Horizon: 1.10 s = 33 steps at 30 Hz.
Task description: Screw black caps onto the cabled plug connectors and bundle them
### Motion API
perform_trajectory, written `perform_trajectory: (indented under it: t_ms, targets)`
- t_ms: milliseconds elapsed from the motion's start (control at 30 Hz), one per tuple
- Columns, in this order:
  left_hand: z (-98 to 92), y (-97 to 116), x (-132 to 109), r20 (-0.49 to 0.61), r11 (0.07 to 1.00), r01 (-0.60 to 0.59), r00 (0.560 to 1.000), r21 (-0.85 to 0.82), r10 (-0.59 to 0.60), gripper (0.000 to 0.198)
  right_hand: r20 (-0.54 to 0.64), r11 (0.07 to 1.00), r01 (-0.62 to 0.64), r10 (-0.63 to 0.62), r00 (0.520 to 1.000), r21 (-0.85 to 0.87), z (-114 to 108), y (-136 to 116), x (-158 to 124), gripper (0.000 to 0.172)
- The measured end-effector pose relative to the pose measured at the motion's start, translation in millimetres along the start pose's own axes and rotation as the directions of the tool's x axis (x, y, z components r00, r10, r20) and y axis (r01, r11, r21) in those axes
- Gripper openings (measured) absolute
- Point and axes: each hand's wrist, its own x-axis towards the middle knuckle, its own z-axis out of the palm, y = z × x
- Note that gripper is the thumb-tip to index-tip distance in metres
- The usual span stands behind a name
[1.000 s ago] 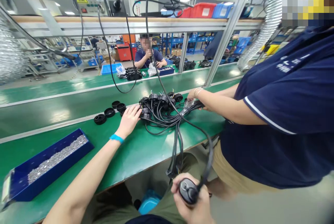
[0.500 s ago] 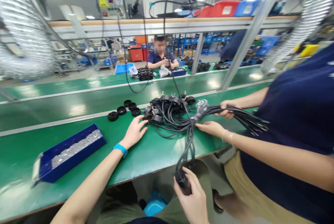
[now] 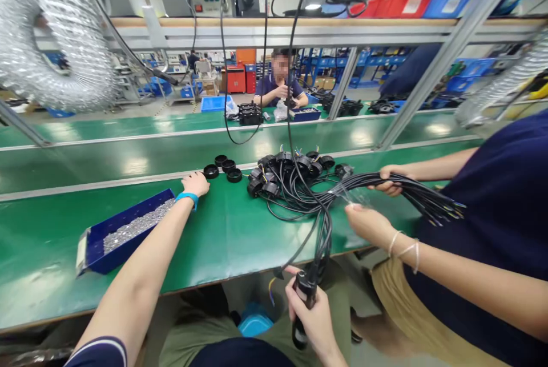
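Observation:
My left hand (image 3: 196, 183), with a blue wristband, rests on the green bench right beside a black round cap (image 3: 210, 171); its fingers are hidden behind the back of the hand. More black caps (image 3: 228, 165) lie just past it. My right hand (image 3: 315, 317) is closed around a black hand tool (image 3: 302, 291) that hangs from a cable, below the bench edge. A pile of black connectors with cables (image 3: 287, 170) lies mid-bench. A co-worker on the right grips the cable bundle (image 3: 413, 190) with one hand (image 3: 389, 179); the other hand (image 3: 367, 223) is at the wrapped part.
A blue tray of small metal parts (image 3: 128, 229) sits on the green bench (image 3: 231, 241) by my left forearm. A conveyor belt (image 3: 128, 156) runs behind. Cables hang from the overhead shelf (image 3: 274, 27). Another person sits across the line. A ribbed duct (image 3: 64, 47) hangs at upper left.
My left hand moved left from the connector pile to the black caps. The co-worker pulled the cable bundle toward the right. My right hand kept its hold on the tool.

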Motion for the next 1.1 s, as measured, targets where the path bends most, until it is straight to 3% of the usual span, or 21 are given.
perform_trajectory:
  t_ms: [167, 267, 367, 433, 500, 600, 700, 867, 967, 1100]
  targets:
    - [-13.5, 4.8, -4.9, 0.104, 0.998, -0.055, 0.993, 0.019, 0.053, 0.048, 0.137, 0.994, -0.029, 0.015, 0.990, 0.101, -0.2, -17.5, 7.5, 0.036]
    - [-27.5, 7.0, -33.2, 0.064, 0.992, -0.121, 0.991, 0.027, 0.119, 0.046, 0.131, 0.993, 0.017, -0.032, 0.991, 0.116, 2.8, -22.2, 12.3, 0.031]
    - [-37.3, 12.1, -92.0, -0.103, 0.950, -0.295, 0.953, -0.102, 0.285, 0.042, 0.121, 0.995, 0.018, -0.030, 0.992, 0.100, 8.4, -27.5, 17.9, 0.031]
    - [-36.9, 17.4, -143.4, -0.190, 0.803, -0.499, 0.867, -0.327, 0.461, 0.044, 0.095, 0.995, 0.017, -0.027, 0.995, 0.097, 13.2, -32.8, 22.1, 0.032]
    - [-30.1, 22.9, -194.2, -0.187, 0.647, -0.563, 0.810, -0.514, 0.557, 0.050, 0.038, 0.995, 0.032, -0.036, 0.999, 0.090, 18.2, -39.8, 26.2, 0.033]
    - [-13.6, 28.7, -250.7, -0.117, 0.532, -0.501, 0.793, -0.683, 0.598, 0.066, -0.031, 0.997, 0.057, -0.056, 0.998, 0.043, 24.4, -51.1, 30.9, 0.032]
    - [-1.4, 31.3, -276.8, -0.065, 0.486, -0.421, 0.803, -0.766, 0.593, 0.075, -0.072, 0.997, 0.079, -0.080, 0.994, -0.008, 29.1, -59.6, 32.9, 0.029]
    - [-4.3, 34.2, -285.9, 0.007, 0.394, -0.352, 0.738, -0.849, 0.675, 0.086, -0.183, 0.984, 0.163, -0.173, 0.968, -0.068, 36.0, -61.8, 32.0, 0.023]
    - [-12.7, 34.0, -285.6, 0.112, 0.331, -0.189, 0.696, -0.925, 0.709, 0.093, -0.196, 0.978, 0.182, -0.200, 0.960, -0.105, 37.8, -58.5, 30.5, 0.021]
    - [-17.5, 31.1, -281.2, 0.214, 0.213, 0.070, 0.574, -0.974, 0.790, 0.096, -0.197, 0.970, 0.193, -0.220, 0.955, -0.148, 36.3, -54.6, 28.5, 0.019]
